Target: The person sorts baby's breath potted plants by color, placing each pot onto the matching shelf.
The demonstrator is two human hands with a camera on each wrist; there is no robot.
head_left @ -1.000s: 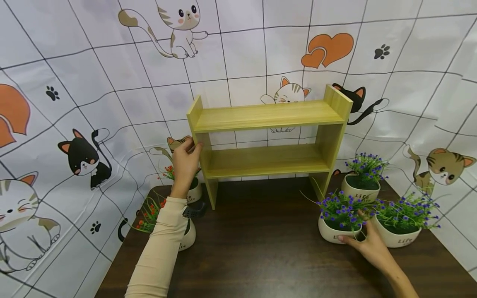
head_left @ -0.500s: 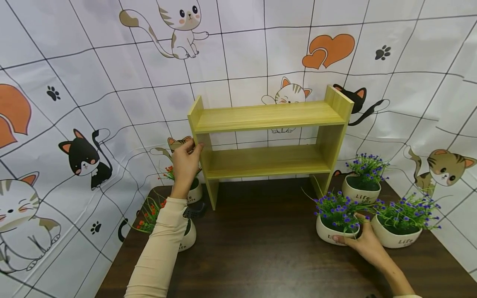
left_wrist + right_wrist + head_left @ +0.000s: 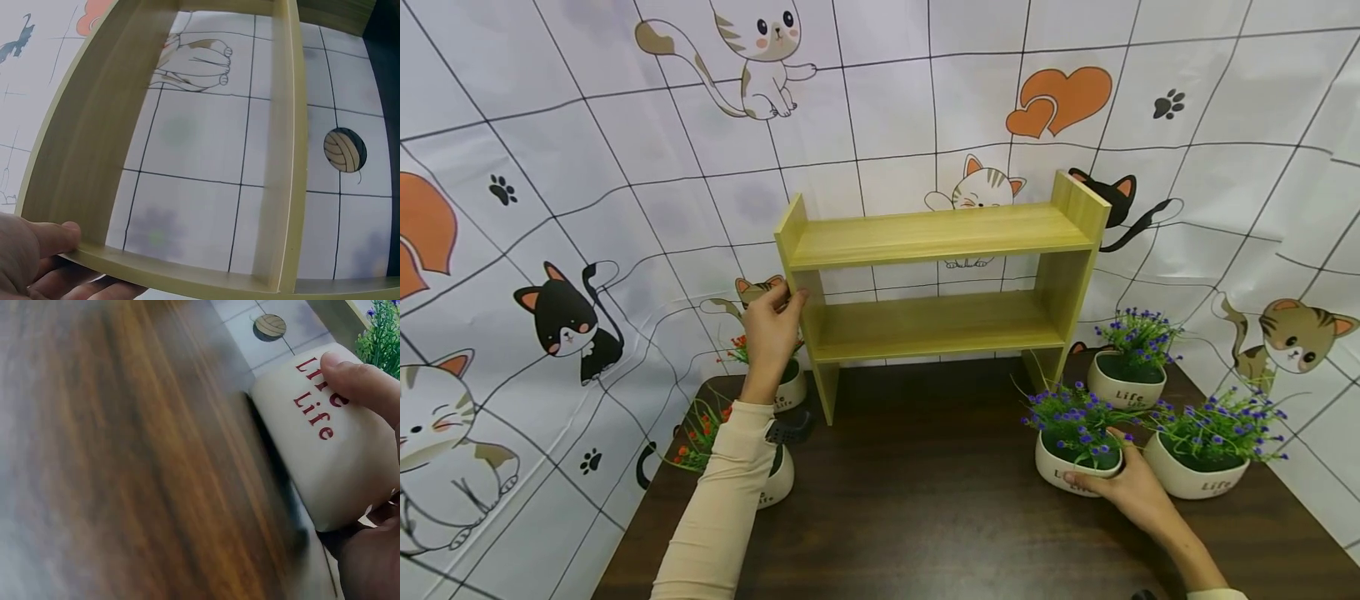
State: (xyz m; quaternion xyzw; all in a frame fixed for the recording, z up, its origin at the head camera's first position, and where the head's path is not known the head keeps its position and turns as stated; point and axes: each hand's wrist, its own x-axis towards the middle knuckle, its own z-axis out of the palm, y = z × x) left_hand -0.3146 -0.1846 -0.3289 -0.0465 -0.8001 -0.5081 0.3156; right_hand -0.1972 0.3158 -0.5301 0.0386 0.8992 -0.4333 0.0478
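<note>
A pale wooden two-tier shelf (image 3: 936, 287) stands at the back of the dark table (image 3: 917, 508). My left hand (image 3: 788, 295) grips its left side panel at the height of the lower board; in the left wrist view the thumb and fingers (image 3: 44, 253) pinch that panel's edge on the shelf (image 3: 94, 131). My right hand (image 3: 1103, 477) holds a white pot of purple flowers (image 3: 1073, 457) at the front right. The right wrist view shows its thumb (image 3: 359, 381) pressed on the pot (image 3: 331, 462), which reads "Life".
Two more purple-flower pots (image 3: 1126, 379) (image 3: 1198, 468) stand right of the held one. Two red-flower pots (image 3: 792, 387) (image 3: 775, 479) sit left of the shelf, behind my left sleeve. A cat-print cloth (image 3: 587, 208) backs the table.
My right hand has closed further round the purple-flower pot and shifted it slightly left. The left hand stays on the shelf's side panel.
</note>
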